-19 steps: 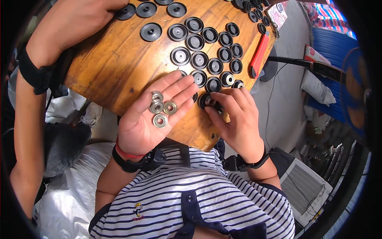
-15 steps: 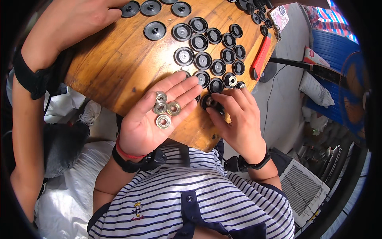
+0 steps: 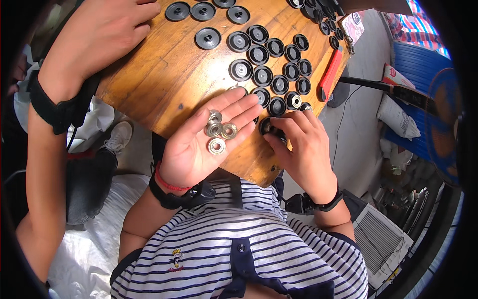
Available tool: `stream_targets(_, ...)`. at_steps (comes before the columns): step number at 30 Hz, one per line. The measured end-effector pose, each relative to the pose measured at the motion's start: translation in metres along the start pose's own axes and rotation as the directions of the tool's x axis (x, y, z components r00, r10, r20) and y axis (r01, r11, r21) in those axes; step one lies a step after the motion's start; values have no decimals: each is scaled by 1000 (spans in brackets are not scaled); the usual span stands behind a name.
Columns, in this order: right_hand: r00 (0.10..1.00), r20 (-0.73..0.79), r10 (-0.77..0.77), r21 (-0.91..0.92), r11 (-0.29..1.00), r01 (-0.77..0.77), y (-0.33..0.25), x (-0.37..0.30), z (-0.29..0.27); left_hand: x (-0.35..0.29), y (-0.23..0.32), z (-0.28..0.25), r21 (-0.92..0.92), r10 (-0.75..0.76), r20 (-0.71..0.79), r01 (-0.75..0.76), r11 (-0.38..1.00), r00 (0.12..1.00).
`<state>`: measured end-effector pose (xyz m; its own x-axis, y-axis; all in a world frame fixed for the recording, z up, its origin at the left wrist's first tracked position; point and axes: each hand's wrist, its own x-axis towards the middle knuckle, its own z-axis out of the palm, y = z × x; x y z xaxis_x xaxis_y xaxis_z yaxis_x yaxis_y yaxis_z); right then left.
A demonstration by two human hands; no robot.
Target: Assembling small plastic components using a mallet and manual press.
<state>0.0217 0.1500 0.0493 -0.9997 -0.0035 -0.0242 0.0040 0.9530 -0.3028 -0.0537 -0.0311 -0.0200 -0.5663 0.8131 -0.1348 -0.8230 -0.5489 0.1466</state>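
A wooden bench (image 3: 149,84), sunlit at its left, stretches away from me over a grey floor (image 3: 356,129). My left grip, the left hand (image 3: 191,149), is palm up with fingers spread, four metal ball bearings (image 3: 216,146) lying on it. My right hand (image 3: 302,144) curls thumb and forefinger about a black plastic cup (image 3: 264,126) at the near right; whether they pinch it, I can't tell. Just beyond, one cup (image 3: 295,101) has a bearing inside. Farther off are more black cups (image 3: 262,75), a red utility knife (image 3: 330,74) to their right, and another person's hand (image 3: 112,32) far left.
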Motion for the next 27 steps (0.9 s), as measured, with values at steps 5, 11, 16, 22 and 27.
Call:
stream_targets(5,981,-133,-139,156,975,160,-26,-1,-3,-9,-7,4,-56,-15,-28,14,998,999)
stream_targets(11,974,-104,-202,219,951,220,-30,1,13,-19,-15,8,60,34,15,-34,998,999)
stream_targets(16,966,-203,158,356,931,-77,-8,4,12,-15,-3,3,-72,174,-88,-181,981,981)
stream_targets(22,985,-142,102,247,967,-65,-8,9,25,-9,2,-6,-63,243,-55,-246,967,968)
stream_targets(27,988,-120,98,205,976,-72,-6,10,27,-9,1,-9,-5,233,-30,-234,972,972)
